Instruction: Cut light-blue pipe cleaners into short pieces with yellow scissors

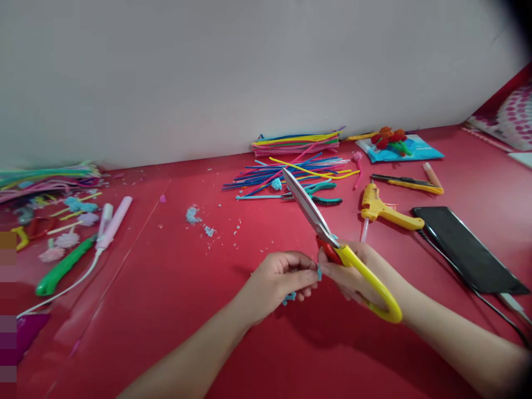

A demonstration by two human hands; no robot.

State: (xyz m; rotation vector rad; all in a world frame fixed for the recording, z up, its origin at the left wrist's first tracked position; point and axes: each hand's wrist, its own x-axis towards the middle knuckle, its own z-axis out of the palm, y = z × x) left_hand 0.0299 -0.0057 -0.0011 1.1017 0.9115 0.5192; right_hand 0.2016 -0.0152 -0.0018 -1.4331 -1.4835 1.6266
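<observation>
Between the fingertips of my left hand [286, 280] is a light-blue pipe cleaner piece [290, 298], bent and partly hidden by the fingers. My right hand [353, 277] holds a pair of scissors [310, 208] with a yellow and a red handle loop, the blades pointing up and away to the left. The right thumb and finger also touch the blue piece close to the left fingertips. Both hands are closed and nearly meet above the red table [257, 354]. Blue fuzz clippings [193, 215] lie beyond my left hand.
Loose pipe cleaners [257, 176] and teal-handled pliers [320, 200] lie ahead. At right are a yellow glue gun [376, 209], a utility knife [409, 184], a phone [469, 249] with cables, and a blue packet [424, 148]. A pink corded tool [116, 221] and a green-handled tool [66, 266] lie left.
</observation>
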